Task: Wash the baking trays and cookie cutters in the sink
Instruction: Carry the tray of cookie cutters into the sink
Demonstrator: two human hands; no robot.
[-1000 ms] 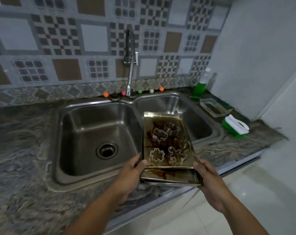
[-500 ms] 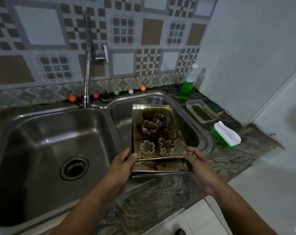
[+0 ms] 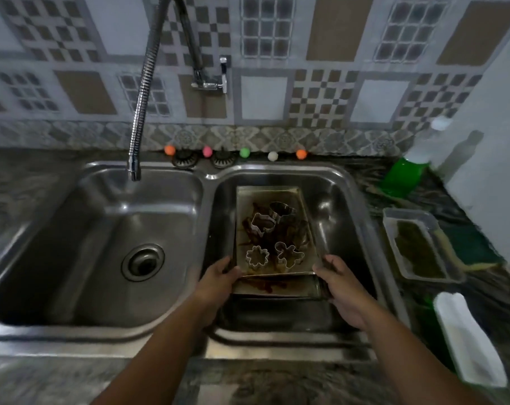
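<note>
The left hand (image 3: 218,280) gripped the near left corner of the stacked baking trays (image 3: 272,238), thumb over the rim and fingers curled beneath. The right hand (image 3: 343,287) held the near right corner the same way, fingers wrapped round the edge. Between them the trays hung inside the right basin (image 3: 341,206) of the double sink, tilted with the far end lower and nearer the basin's back wall; whether that end touched the steel could not be told. The upper tray was smeared with dark brown residue, and a second stained tray (image 3: 277,287) showed just under its near edge.

Cookie cutters lay loose on the upper tray: a flower-shaped cutter (image 3: 257,256) near the left hand, a gingerbread-man cutter (image 3: 289,255) beside it toward the right hand, and two more cutters (image 3: 272,219) farther back, their shapes hard to make out.

The left basin (image 3: 102,244) held only its drain (image 3: 142,262), with the flexible spring faucet (image 3: 140,112) arching over its back edge. Small coloured balls (image 3: 243,152) sat in a row along the sink's back rim. On the counter's right side stood a green dish-soap bottle (image 3: 404,176) at the back corner, a clear plastic container (image 3: 417,247) nearer, and a white-handled scrub brush (image 3: 470,340) by the front edge.
</note>
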